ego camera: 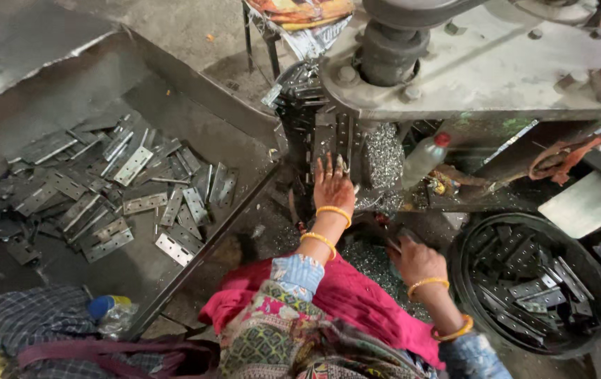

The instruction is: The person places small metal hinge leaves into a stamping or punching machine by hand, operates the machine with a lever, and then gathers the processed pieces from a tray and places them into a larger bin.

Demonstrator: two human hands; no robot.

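My left hand [332, 185] reaches up to the front of a press machine [483, 67]. Its fingers lie stretched on a perforated metal hinge plate [343, 137] that stands upright at the die. Lower right, my right hand [418, 261] is curled over my lap, and a thin dark metal piece [393, 243] sticks out of its fingers. Both wrists wear yellow bangles. Shiny metal shavings [383, 156] are heaped just right of the left hand.
A big sloping metal tray [195, 105] on the left holds several grey hinge plates [114, 193]. At the right, a round black bin [525, 281] also holds hinge plates. A plastic bottle with a red cap [425, 158] leans under the machine. A second bottle [107, 309] lies at lower left.
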